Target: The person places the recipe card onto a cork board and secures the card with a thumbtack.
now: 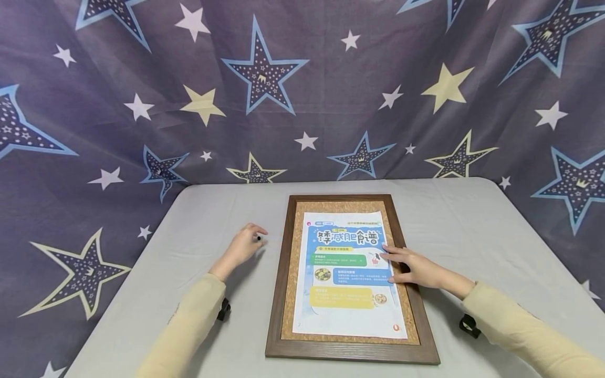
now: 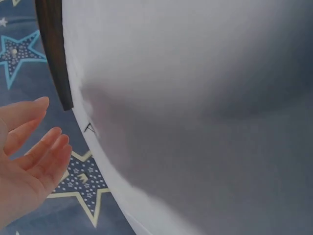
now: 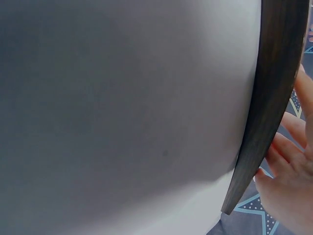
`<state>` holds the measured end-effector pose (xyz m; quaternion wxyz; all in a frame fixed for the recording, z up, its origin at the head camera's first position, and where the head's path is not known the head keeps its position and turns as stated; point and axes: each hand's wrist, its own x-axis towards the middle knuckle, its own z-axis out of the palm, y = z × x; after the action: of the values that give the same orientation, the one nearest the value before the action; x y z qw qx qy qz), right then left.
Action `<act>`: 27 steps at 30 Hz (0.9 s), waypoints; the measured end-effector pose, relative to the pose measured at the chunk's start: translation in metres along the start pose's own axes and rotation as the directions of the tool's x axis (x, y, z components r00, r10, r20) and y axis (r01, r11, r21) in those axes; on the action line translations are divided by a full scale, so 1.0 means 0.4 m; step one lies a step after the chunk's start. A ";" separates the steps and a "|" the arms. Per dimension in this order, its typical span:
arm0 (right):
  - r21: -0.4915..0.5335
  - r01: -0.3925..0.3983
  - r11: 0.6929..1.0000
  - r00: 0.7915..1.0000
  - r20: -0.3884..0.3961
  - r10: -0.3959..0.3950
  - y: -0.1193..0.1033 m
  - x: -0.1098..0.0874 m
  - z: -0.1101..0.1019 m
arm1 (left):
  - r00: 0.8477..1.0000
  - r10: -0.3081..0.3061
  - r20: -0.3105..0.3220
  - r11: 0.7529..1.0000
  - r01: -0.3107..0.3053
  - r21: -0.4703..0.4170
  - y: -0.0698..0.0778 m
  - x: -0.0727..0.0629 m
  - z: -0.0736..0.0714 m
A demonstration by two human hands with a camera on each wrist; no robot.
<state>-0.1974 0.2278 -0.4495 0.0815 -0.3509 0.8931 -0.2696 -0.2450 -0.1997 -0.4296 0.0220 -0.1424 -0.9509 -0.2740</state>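
A printed sheet (image 1: pixel 350 323) with blue, green and yellow panels lies on a cork board (image 1: pixel 289 315) framed in dark brown wood. My right hand (image 1: pixel 420 268) reaches over the board's right frame, its extended fingers resting at the sheet's right edge. To the left of the board, my left hand (image 1: pixel 242 247) hovers over the table, fingers loosely bent. A tiny dark object (image 1: pixel 259 238) shows by its fingertips, too small to identify. In the left wrist view, that hand's fingers stand apart with nothing visible between them.
A pale grey cloth-covered table (image 1: pixel 227 336) bears the board. Behind and beside it hangs a purple-grey curtain (image 1: pixel 321 79) printed with stars. Dark wrist devices (image 1: pixel 469 325) sit under both sleeves.
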 end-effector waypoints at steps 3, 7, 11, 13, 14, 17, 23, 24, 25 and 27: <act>0.000 -0.004 1.000 1.000 0.000 0.004 0.000 0.001 -0.001 | 0.999 -0.029 0.025 1.000 0.029 0.005 -0.006 0.004 -0.001; -0.004 -0.001 1.000 1.000 -0.001 0.001 0.000 0.001 -0.001 | 0.997 -0.054 0.053 0.999 0.053 0.009 -0.015 0.008 -0.003; -0.009 0.001 1.000 1.000 0.001 -0.001 0.000 0.001 -0.001 | 0.996 -0.071 0.061 0.997 0.070 0.013 -0.026 0.014 0.000; -0.010 0.001 1.000 1.000 0.002 -0.001 0.001 0.002 -0.001 | 0.995 -0.078 0.058 0.997 0.078 0.013 -0.030 0.018 0.001; -0.008 -0.001 1.000 1.000 0.003 0.001 0.001 0.002 -0.001 | 0.995 -0.081 0.058 0.997 0.080 0.012 -0.032 0.020 0.002; -0.004 -0.003 1.000 1.000 0.005 0.003 0.002 0.001 0.000 | 0.995 -0.080 0.060 0.997 0.079 0.020 -0.037 0.025 0.003; 0.001 -0.005 1.000 1.000 0.005 0.005 0.001 0.002 0.000 | 0.996 -0.064 0.067 0.998 0.062 0.032 -0.050 0.033 0.007; 0.002 -0.005 1.000 1.000 0.006 0.005 0.001 0.001 0.000 | 0.996 -0.061 0.066 0.998 0.059 0.036 -0.052 0.034 0.007; 0.002 -0.005 1.000 1.000 0.006 0.005 0.001 0.001 0.000 | 0.996 -0.060 0.067 0.998 0.057 0.039 -0.054 0.035 0.007; 0.005 -0.004 1.000 1.000 0.006 0.004 0.001 0.001 -0.001 | 0.996 -0.052 0.065 0.998 0.049 0.047 -0.058 0.038 0.007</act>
<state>-0.1980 0.2279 -0.4495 0.0856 -0.3498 0.8928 -0.2707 -0.2660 -0.2132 -0.4422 -0.0133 -0.1267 -0.9604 -0.2477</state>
